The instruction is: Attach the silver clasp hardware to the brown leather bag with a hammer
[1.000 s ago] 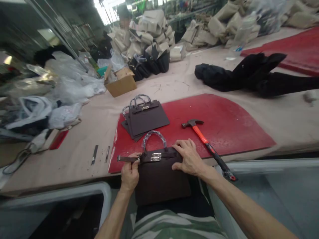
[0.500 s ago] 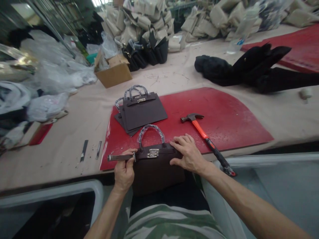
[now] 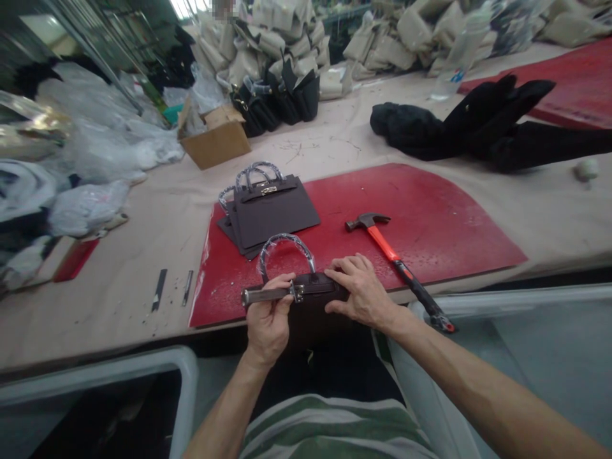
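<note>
Dark handbag [image 3: 318, 290] at near edge of red mat [image 3: 430, 236], directly ahead. Strap [image 3: 265, 295] long axis left-right, pinched by left hand [image 3: 270, 319], which is nearer. Right hand [image 3: 361, 290] spread flat on bag top.

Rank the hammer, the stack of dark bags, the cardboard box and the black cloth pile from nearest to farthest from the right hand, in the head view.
From the right hand:
1. hammer, just to its right on the red mat.
2. stack of dark bags, ahead and left on the mat.
3. black cloth pile, far ahead right.
4. cardboard box, far ahead left.
</note>
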A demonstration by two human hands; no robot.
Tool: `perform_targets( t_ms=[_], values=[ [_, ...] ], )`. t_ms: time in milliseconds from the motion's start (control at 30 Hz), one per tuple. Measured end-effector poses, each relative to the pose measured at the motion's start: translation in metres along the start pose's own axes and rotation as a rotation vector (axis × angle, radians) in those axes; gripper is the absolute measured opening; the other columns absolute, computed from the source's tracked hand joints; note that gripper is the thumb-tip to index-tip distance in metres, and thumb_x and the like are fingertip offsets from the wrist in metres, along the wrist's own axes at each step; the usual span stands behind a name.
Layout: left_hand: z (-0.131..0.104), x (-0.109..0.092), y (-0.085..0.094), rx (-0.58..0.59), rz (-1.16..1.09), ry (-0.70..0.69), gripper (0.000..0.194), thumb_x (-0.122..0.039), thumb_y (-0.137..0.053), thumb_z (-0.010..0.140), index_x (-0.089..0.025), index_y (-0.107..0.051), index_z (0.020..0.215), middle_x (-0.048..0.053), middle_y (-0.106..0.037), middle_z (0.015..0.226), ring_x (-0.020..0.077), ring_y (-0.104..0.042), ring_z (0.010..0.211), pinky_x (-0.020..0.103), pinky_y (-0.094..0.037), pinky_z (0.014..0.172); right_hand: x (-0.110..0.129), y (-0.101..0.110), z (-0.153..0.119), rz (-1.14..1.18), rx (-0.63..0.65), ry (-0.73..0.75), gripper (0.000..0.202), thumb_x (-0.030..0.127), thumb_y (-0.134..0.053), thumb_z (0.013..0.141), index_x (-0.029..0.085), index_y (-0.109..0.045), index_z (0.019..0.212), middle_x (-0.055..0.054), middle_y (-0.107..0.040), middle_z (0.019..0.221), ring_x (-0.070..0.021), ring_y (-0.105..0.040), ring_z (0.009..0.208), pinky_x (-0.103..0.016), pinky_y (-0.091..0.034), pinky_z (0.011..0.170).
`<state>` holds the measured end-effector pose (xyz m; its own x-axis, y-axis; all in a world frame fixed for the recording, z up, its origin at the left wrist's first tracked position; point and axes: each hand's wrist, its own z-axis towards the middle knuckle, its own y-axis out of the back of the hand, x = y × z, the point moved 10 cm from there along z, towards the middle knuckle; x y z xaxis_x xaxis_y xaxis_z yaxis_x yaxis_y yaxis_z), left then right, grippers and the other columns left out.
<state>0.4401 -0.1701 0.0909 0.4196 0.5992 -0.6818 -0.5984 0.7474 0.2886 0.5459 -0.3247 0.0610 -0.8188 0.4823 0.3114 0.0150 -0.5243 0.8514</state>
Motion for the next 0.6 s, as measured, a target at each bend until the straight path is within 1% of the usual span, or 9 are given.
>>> perform_targets(
  t_ms=[133, 233, 333, 467, 600],
  values=[
    [-0.001, 0.0, -0.033, 0.073, -0.066, -0.012, 0.012, -0.023, -0.059, 0.096, -0.018, -0.065, 0.105, 0.009, -0.071, 0.116, 0.0215, -0.067, 0.111, 0.04, -0.056, 0.099, -0.001, 0.0, 0.0, 0.012, -0.016, 0.009, 0.067, 0.046, -0.092, 0.065, 0.021, -0.066, 0.122, -0.008, -0.059, 0.119, -0.0292, -0.048, 0.111, -0.049, -0.032, 0.106],
    [-0.003, -0.002, -0.051, 0.136, -0.078, -0.076, 0.014, -0.019, -0.059, 0.095, -0.018, -0.064, 0.107, 0.009, -0.071, 0.116, 0.0206, -0.068, 0.11, 0.039, -0.056, 0.1, -0.003, 0.002, -0.001, 0.03, -0.049, 0.01, 0.074, 0.051, -0.094, 0.059, 0.02, -0.067, 0.12, -0.007, -0.059, 0.116, -0.0287, -0.048, 0.108, -0.05, -0.033, 0.105],
    [-0.004, 0.0, -0.055, 0.134, -0.069, -0.111, 0.017, -0.016, -0.059, 0.094, -0.018, -0.064, 0.11, 0.009, -0.071, 0.117, 0.0194, -0.068, 0.111, 0.037, -0.056, 0.101, -0.004, 0.003, -0.001, 0.044, -0.07, 0.014, 0.078, 0.053, -0.096, 0.055, 0.019, -0.067, 0.119, -0.007, -0.059, 0.115, -0.0287, -0.048, 0.107, -0.051, -0.032, 0.107],
    [-0.003, 0.007, -0.05, 0.086, -0.059, -0.075, 0.019, -0.016, -0.061, 0.094, -0.019, -0.065, 0.112, 0.009, -0.071, 0.118, 0.0196, -0.068, 0.111, 0.037, -0.056, 0.101, -0.003, 0.003, 0.0, 0.049, -0.066, 0.012, 0.078, 0.053, -0.096, 0.055, 0.019, -0.067, 0.118, -0.007, -0.06, 0.115, -0.0291, -0.048, 0.108, -0.052, -0.031, 0.108],
    [-0.004, 0.001, -0.052, 0.097, -0.043, -0.127, 0.02, -0.013, -0.06, 0.093, -0.018, -0.065, 0.112, 0.009, -0.071, 0.117, 0.0202, -0.068, 0.112, 0.039, -0.057, 0.1, -0.003, 0.004, 0.0, 0.054, -0.066, 0.008, 0.077, 0.051, -0.096, 0.055, 0.019, -0.067, 0.119, -0.008, -0.059, 0.115, -0.0295, -0.049, 0.109, -0.053, -0.031, 0.109]
  ],
)
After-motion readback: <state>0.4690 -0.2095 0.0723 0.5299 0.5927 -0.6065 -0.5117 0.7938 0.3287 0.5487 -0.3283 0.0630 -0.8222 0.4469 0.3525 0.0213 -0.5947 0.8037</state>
